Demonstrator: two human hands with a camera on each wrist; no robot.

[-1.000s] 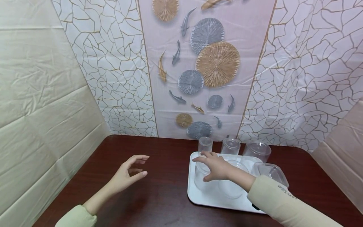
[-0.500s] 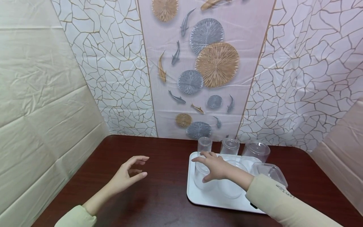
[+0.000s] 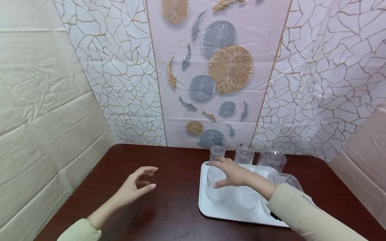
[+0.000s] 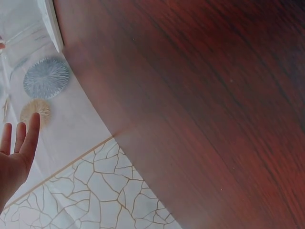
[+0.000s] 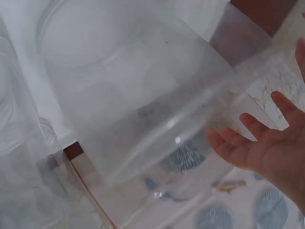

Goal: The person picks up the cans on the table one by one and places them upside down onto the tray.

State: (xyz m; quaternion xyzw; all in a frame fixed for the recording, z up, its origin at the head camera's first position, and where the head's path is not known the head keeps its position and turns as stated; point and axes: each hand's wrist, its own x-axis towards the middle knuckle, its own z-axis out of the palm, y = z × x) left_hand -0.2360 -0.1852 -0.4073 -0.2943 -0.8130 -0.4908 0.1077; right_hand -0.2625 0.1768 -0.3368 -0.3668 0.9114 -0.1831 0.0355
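Note:
My right hand (image 3: pixel 233 174) is over the left part of a white tray (image 3: pixel 208 211), palm down, fingers apart and curled round nothing. Below it stands a tall clear cylindrical jar (image 3: pixel 214 194), with a wider clear container (image 3: pixel 247 201) to its right, partly behind the hand and wrist. In the right wrist view a large clear cylinder (image 5: pixel 128 119) lies beside the fingers; whether they touch it I cannot tell. My left hand (image 3: pixel 132 187) hovers over the bare brown table (image 3: pixel 169 207), thumb and fingers spread apart, holding nothing.
Behind the tray's items are a small clear cup (image 3: pixel 217 152), a medium one (image 3: pixel 244 155) and a wide one (image 3: pixel 272 160), seemingly upside down. A squarish clear container (image 3: pixel 287 180) is partly hidden by the right sleeve. Patterned cloth walls (image 3: pixel 132 83) enclose the table.
My right hand has shifted slightly to the right, and its fingers look a little straighter. The left hand has stayed nearly still, and the containers stand where they were.

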